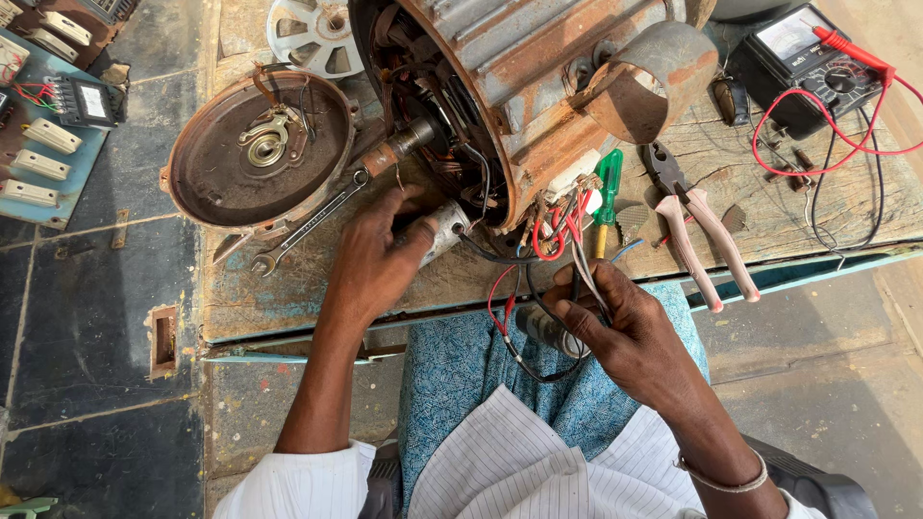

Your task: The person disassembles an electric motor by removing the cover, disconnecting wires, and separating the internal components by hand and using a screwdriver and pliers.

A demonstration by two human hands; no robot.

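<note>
Starting at the left, an end cover (258, 149) is seen lying open on the bench (288, 288), a spanner (308, 223) beside it. A grey cylinder (444, 231) at the motor (538, 86) mouth is gripped by the left hand (375, 259), fingers curled around it. Wires (567, 250) are pinched in the right hand (625, 336). Pliers (697, 231) and a meter (803, 58) are left further right.
</note>
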